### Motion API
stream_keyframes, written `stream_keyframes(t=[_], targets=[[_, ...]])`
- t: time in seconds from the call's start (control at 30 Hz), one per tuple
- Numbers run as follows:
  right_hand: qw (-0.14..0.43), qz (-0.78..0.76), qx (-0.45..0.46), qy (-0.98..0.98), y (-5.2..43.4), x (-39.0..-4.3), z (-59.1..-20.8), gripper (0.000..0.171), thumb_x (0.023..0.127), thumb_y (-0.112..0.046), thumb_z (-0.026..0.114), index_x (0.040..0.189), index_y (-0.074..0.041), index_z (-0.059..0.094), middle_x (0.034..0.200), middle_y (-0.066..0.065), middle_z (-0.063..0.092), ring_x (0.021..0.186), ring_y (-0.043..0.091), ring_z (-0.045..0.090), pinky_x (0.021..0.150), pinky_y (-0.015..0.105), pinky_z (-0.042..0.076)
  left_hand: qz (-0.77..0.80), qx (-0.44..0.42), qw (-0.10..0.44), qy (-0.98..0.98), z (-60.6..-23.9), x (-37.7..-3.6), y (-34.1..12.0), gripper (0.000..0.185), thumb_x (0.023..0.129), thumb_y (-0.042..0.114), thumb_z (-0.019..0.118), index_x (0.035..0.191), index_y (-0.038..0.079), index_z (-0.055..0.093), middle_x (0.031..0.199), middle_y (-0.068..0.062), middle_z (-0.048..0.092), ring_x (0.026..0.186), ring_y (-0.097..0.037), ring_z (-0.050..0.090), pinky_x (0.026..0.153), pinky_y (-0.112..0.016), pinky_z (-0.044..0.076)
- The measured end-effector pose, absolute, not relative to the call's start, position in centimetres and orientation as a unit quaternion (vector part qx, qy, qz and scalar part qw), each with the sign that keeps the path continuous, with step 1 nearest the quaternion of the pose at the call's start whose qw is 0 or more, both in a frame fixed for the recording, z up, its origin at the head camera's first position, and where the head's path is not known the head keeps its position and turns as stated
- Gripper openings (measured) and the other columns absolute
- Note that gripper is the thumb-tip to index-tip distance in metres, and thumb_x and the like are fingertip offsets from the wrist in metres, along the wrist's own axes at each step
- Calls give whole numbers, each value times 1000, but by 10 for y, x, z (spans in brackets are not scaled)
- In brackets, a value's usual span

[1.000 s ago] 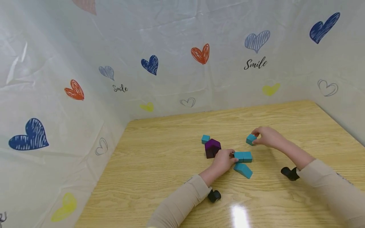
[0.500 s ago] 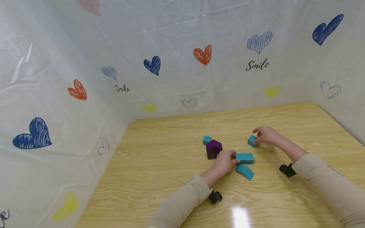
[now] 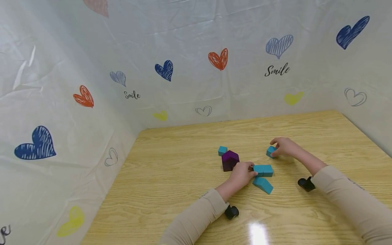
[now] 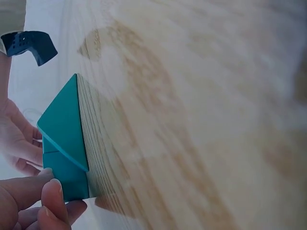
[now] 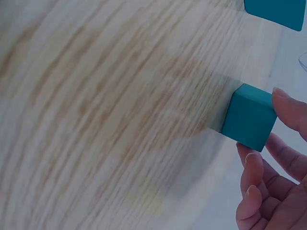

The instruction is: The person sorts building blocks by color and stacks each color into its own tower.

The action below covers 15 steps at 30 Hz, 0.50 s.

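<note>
My left hand pinches the near end of a pair of blue blocks lying end to end. In the left wrist view its fingertips sit against the lower teal block. A blue block with a slanted end lies just in front of the pair. Farther back and right, my right hand holds a small blue cube between thumb and fingers. The right wrist view shows this cube low over the wood, thumb on one side, fingertips on the other.
Left of my left hand stands a purple peaked block, partly behind the hand, with another small blue cube behind it. Black wrist cameras hang below both sleeves. A white sheet with hearts walls the wooden table at back and sides.
The head view has shifted slightly. My right forearm has dropped a little toward the left, its hand staying at the cube. My left hand and the blocks keep their places.
</note>
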State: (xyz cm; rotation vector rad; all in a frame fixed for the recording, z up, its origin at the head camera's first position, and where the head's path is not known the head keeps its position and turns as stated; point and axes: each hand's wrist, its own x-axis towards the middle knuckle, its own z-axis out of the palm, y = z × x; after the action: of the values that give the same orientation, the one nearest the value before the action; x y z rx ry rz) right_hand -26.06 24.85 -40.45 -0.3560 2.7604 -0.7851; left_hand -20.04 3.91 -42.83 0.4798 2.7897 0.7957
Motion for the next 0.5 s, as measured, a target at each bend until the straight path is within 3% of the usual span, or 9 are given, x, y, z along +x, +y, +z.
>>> stream_keyframes(t=[0.5], targets=[[131, -266, -118, 948, 246, -259, -406, 46, 80, -12, 68, 115, 13, 51, 103, 33, 54, 94, 43, 53, 74, 44, 46, 264, 164, 88, 946, -428, -200, 39, 31, 84, 23, 66, 113, 13, 64, 98, 4, 68, 90, -3, 61, 74, -15, 46]])
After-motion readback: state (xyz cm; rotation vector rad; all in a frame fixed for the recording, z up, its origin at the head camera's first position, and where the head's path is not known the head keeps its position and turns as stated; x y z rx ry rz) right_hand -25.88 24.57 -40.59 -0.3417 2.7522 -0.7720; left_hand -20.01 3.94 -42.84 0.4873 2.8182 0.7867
